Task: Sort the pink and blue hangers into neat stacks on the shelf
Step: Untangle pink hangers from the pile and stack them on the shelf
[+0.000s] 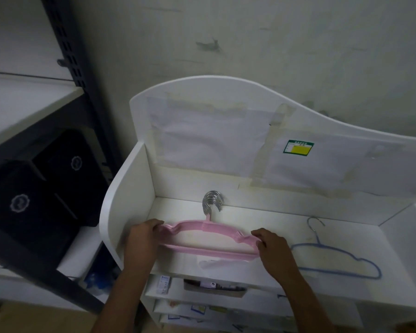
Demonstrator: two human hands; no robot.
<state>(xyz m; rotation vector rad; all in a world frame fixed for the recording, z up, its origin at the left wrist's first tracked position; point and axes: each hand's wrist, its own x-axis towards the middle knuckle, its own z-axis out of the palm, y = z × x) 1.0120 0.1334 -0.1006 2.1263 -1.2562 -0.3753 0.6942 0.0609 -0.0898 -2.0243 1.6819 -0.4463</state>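
- Both hands grip one stack of pink hangers (209, 233) at lower centre of the frame: the left hand (143, 236) has its fingers curled round the stack's left end, and the right hand (271, 246) has its fingers curled over the right end.
- Forearms rise from the bottom edge of the frame, one to each hand.
- Between the hands the pink stack lies on the top shelf (262, 219) of a white unit, its lower bar toward the front edge.
- Several chrome hooks (211, 200) bunch together above the stack's middle, up against the unit's back panel (346, 131), at frame centre.
- To the right of the right hand, near it but apart from the pink stack, a single blue hanger (336, 261) lies flat on the same shelf with its thin wire hook toward the back.
- Taped sheets of pale paper cover much of the back panel, and a small green and yellow label (298, 147) sits right of centre on it.
- Below the shelf's front edge, at bottom centre, lower shelves hold small boxes and labelled items too blurred to tell apart.
- At left of the frame a dark metal rack (65, 44) stands with black boxes (41, 183) bearing pale emblems on a lower level.
- Behind everything, across the upper frame, is a scuffed pale wall (274, 32).
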